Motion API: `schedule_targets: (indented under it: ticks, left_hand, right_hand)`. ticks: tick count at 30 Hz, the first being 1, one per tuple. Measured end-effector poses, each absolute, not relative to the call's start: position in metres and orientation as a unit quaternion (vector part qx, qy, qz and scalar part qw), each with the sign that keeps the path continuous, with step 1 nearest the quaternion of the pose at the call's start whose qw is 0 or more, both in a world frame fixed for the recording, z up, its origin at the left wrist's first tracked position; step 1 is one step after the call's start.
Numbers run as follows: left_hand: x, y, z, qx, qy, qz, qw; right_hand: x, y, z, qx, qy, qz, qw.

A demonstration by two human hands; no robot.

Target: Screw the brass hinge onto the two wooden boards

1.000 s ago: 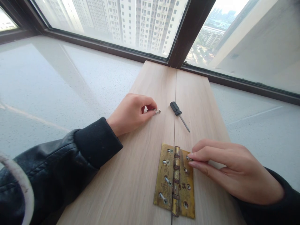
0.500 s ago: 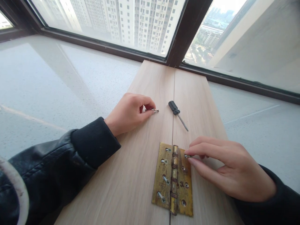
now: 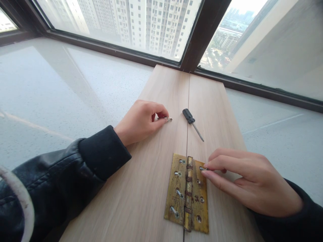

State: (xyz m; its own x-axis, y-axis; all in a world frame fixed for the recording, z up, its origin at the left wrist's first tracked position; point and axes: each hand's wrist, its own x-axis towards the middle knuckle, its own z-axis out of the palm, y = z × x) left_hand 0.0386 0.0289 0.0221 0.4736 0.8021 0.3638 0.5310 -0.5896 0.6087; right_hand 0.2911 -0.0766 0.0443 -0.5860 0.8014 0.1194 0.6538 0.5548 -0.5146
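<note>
A worn brass hinge (image 3: 174,198) lies unfolded across the seam of two pale wooden boards (image 3: 141,198). Several screws stand in the holes of its left leaf, among them a tilted screw (image 3: 174,211) at the near end. My right hand (image 3: 249,181) pinches a screw (image 3: 204,168) at the top hole of the right leaf; the other holes on that leaf hold no screw. Over the left board, my left hand (image 3: 143,121) is closed, with screws (image 3: 168,118) sticking out between thumb and forefinger. How many it holds is hidden.
A black-handled screwdriver (image 3: 188,116) rests on the right board beyond the hinge, its shaft pointing toward me. Dark window frames (image 3: 116,50) border the far end. A white speckled ledge (image 3: 55,90) extends on both sides. A pale curved tube (image 3: 22,198) crosses the lower left.
My right fingers have drawn slightly right along the screw, so more of it shows at the top hole. My left hand stays in place; the view has shifted slightly.
</note>
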Motion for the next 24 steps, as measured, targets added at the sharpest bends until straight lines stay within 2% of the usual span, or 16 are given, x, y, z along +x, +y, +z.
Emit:
schedule_targets:
  ticks: [10,15,19,24]
  left_hand:
    - [0.0403,0.0306,0.0212,0.831,0.400,0.322,0.215]
    - [0.0409,0.0297,0.0218,0.829,0.404,0.322,0.217]
    - [0.0405,0.0286,0.0233,0.829,0.406,0.319,0.215]
    - [0.0399,0.0289,0.0228,0.832,0.404,0.317,0.209]
  right_hand:
    - [0.2927,-0.0755,0.0474,-0.382,-0.867,0.252,0.197]
    - [0.2921,-0.0734,0.0466,-0.374,-0.872,0.261,0.179]
    - [0.2919,-0.0737,0.0462,-0.384,-0.871,0.257,0.166]
    - [0.2924,-0.0760,0.0454,-0.404,-0.872,0.198,0.191]
